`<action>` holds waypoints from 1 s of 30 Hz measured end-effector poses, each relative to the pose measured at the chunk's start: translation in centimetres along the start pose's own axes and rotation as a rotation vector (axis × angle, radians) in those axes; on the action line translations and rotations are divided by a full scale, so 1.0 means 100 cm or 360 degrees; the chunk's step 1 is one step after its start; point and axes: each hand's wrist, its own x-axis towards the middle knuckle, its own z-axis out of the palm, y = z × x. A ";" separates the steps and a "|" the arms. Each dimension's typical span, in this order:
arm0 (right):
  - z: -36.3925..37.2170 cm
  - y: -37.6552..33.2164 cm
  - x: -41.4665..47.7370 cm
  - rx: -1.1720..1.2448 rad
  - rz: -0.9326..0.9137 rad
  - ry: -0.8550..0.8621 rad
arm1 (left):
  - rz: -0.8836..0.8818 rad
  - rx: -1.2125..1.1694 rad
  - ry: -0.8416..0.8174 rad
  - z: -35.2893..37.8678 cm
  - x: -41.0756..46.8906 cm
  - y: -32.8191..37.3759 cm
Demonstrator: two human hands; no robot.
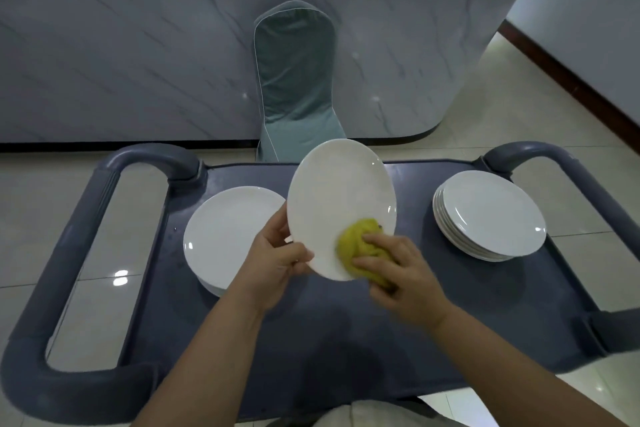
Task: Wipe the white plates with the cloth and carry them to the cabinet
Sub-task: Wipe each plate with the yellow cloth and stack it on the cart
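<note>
My left hand [277,260] grips the near left rim of a white plate [339,191], which is held tilted above the grey cart top [381,322]. A bunched yellow cloth [360,243] is pressed against the plate's lower right face, and my right hand [398,274] grips it. On the cart's left lies a stack of white plates [225,229], partly hidden by my left hand. Another stack of several white plates [491,218] sits on the cart's right.
The cart has looped grey handles on the left [69,253] and right [571,177]. A chair in a grey-green cover [294,80] stands beyond the cart against a marbled counter [138,45]. Pale floor tiles surround the cart.
</note>
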 end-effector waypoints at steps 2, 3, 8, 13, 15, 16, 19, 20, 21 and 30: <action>-0.011 0.021 0.015 -0.0072 0.0318 0.0135 | -0.0033 0.0069 -0.0013 0.004 -0.003 -0.006; -0.012 0.026 0.032 -0.0082 0.0477 0.0243 | -0.0047 0.0110 -0.0035 0.009 -0.003 -0.010; 0.009 -0.004 0.050 0.0193 0.0187 0.0354 | 0.0026 0.0153 -0.0092 0.036 0.003 -0.014; -0.013 0.037 -0.026 0.0097 0.0244 0.0099 | 0.0101 0.0292 0.0037 0.038 0.005 -0.005; -0.025 0.058 -0.007 -0.0002 0.0490 0.0252 | 0.0061 0.0400 -0.0030 0.046 0.004 -0.008; -0.029 0.062 0.011 0.0004 0.0529 0.0351 | 0.0045 0.0424 -0.0078 0.051 0.004 -0.010; -0.028 0.042 0.042 0.0199 0.0268 0.0407 | 0.0032 0.0442 -0.0157 0.062 0.008 -0.011; -0.024 0.034 0.037 0.0223 0.0110 0.0338 | 0.0036 0.0432 -0.0139 0.062 0.010 -0.010; -0.021 0.027 0.025 0.0242 -0.0024 0.0256 | 0.0038 0.0414 -0.0105 0.062 0.011 -0.007; -0.063 0.073 -0.006 0.0326 0.0682 0.0506 | 0.0281 0.0787 0.0609 0.058 0.017 0.017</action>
